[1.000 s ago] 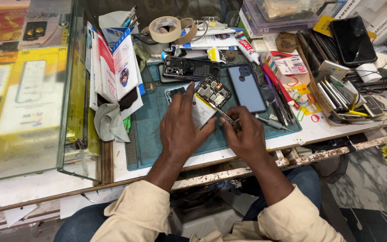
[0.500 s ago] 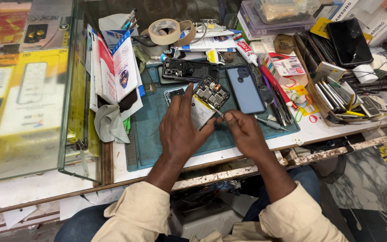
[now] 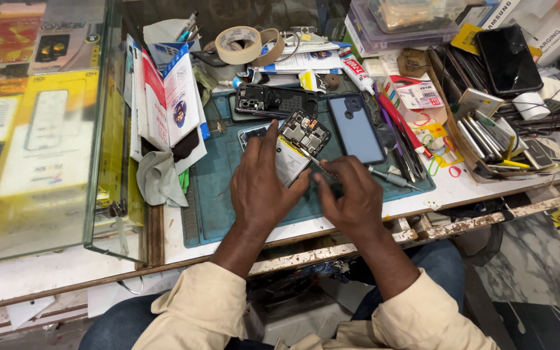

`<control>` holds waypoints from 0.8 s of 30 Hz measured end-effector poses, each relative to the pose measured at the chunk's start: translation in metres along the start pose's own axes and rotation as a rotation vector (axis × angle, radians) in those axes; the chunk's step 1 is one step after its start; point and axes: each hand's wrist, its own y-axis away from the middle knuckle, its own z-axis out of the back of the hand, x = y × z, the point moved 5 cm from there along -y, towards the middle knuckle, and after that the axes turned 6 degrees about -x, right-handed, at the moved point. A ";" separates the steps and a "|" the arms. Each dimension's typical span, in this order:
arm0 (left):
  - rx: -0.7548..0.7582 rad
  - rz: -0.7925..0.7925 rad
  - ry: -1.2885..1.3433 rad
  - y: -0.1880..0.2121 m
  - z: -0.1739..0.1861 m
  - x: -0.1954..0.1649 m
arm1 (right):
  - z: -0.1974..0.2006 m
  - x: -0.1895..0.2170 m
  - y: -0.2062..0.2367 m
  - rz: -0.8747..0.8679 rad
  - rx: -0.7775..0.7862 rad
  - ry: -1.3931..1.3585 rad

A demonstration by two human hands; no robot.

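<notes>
Your left hand [image 3: 262, 188] flat with fingers spread on the opened smartphone [image 3: 293, 144] at the green mat's [image 3: 218, 194] centre, your right hand [image 3: 352, 198] at its 4 o'clock, fingers pinched narrow on a thin tool [image 3: 315, 162], blue back cover [image 3: 356, 128] at 3 o'clock, tape roll [image 3: 238, 44] at 12.

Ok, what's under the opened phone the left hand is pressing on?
The opened phone lies on a teal work mat. The left hand covers its lower half, so anything beneath that part is hidden. Its circuit board end sticks out uncovered.
</notes>
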 end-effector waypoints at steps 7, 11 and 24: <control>0.012 -0.029 -0.002 0.001 -0.002 -0.001 | 0.000 -0.005 0.008 -0.001 -0.041 0.078; 0.020 -0.037 -0.018 0.003 -0.004 -0.001 | -0.006 -0.026 0.012 -0.241 0.048 -0.007; 0.022 -0.016 -0.002 0.001 -0.002 0.001 | -0.008 -0.019 0.005 -0.180 0.079 -0.119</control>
